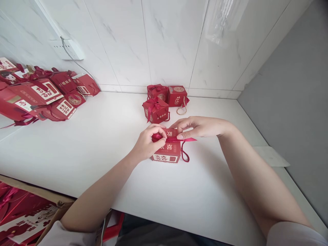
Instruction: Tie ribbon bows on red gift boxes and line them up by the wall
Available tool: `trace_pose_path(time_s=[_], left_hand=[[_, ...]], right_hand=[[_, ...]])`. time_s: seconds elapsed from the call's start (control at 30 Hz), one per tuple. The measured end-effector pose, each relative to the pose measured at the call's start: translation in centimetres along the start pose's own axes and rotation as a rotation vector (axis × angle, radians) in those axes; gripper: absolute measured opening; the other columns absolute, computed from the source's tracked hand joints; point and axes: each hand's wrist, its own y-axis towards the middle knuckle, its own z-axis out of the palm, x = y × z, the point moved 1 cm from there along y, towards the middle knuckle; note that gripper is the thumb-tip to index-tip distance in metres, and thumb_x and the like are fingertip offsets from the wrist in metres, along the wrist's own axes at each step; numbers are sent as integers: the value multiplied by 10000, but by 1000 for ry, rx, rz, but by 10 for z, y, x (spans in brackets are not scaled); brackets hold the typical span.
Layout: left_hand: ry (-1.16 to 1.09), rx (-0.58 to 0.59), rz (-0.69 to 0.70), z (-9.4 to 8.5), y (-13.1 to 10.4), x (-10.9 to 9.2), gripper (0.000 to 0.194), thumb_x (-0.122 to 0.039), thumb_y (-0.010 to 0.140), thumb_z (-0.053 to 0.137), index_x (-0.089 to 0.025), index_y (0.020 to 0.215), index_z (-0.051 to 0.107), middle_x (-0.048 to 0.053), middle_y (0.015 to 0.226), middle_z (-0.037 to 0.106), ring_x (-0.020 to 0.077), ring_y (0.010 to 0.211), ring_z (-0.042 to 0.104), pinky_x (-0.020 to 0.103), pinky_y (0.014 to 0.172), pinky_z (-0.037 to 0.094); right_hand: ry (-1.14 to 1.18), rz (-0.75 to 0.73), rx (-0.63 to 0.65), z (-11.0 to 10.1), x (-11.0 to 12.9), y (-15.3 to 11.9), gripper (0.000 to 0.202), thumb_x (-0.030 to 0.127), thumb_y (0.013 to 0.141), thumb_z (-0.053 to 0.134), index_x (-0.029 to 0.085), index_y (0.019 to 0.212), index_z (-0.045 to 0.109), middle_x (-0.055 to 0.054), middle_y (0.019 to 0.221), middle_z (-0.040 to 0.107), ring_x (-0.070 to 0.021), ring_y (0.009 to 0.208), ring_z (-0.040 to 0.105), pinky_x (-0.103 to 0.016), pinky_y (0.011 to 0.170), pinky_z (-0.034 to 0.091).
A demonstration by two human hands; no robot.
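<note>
A red gift box (167,151) with white lettering and a cream label stands on the white table (115,126) in front of me. Across its top runs a red ribbon (188,139), its pointed tail sticking out to the right. My left hand (151,140) pinches the ribbon at the left part of the box top, thumb and forefinger together. Over the box's right side, my right hand (196,128) has its thumb on the ribbon and its fingers curled behind the box. A dark red cord loop (185,153) hangs from the box's right side.
Behind the box stand several small red boxes (156,111) with bows, close to the tiled wall (123,41). More red boxes (38,94) are piled at the left, below a wall socket (69,49) with a cable. An open carton (38,189) of red packages sits at the lower left.
</note>
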Motion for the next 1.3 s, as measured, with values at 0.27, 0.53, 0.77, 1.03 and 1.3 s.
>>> trace_pose_path(time_s=[0.27, 0.53, 0.77, 1.03, 1.3], left_hand=[[23, 55, -4, -3, 2, 0, 40, -220, 774, 578, -189, 760, 600, 37, 1203, 567, 179, 935, 607, 315, 786, 506], [50, 78, 37, -6, 0, -2, 36, -180, 770, 549, -190, 750, 577, 46, 1172, 589, 203, 992, 599, 351, 832, 483], [-145, 79, -32, -22, 2, -1, 184, -378, 848, 591, -202, 832, 540, 66, 1280, 584, 233, 1062, 605, 350, 785, 510], [-90, 123, 17, -28, 8, 6, 346, -440, 843, 616, -172, 630, 564, 71, 1318, 558, 262, 1165, 573, 422, 944, 478], [-70, 149, 52, -25, 8, 9, 434, -458, 764, 699, -159, 554, 464, 85, 1275, 571, 247, 1050, 632, 406, 856, 536]], right_hand=[[-45, 0, -58, -1, -4, 0, 328, 543, 832, 618, 223, 860, 684, -27, 1162, 646, -224, 1046, 576, -336, 882, 435], [-29, 21, -54, -3, -13, 2, 388, 572, 845, 600, 225, 984, 702, -41, 1176, 643, -231, 1067, 575, -337, 899, 436], [-52, 140, -184, -14, -15, -13, 400, 536, 839, 622, 267, 1134, 640, -46, 1203, 605, -243, 1102, 544, -354, 905, 428], [-26, 203, 34, -14, -14, -14, 282, 464, 831, 617, 226, 958, 700, -26, 990, 695, -213, 946, 605, -329, 845, 431], [46, 203, 60, -8, -19, -6, 403, 533, 741, 724, 181, 930, 674, -30, 881, 661, -171, 821, 576, -305, 769, 428]])
